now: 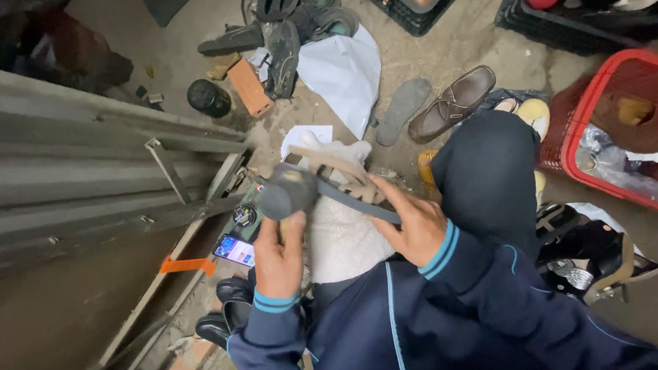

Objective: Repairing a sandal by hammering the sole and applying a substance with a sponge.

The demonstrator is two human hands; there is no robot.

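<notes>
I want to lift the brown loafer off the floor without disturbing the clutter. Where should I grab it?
Probably from above at the open mouth of the brown loafer: it lies upright, opening up. Pinch the heel rim at its upper right end, away from the grey insole beside its toe.

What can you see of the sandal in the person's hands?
The sandal is tan with woven straps and a dark grey sole, turned on its side above a white cloth on the lap. The left hand grips its dark heel end from below; the right hand holds the sole's edge.
</notes>
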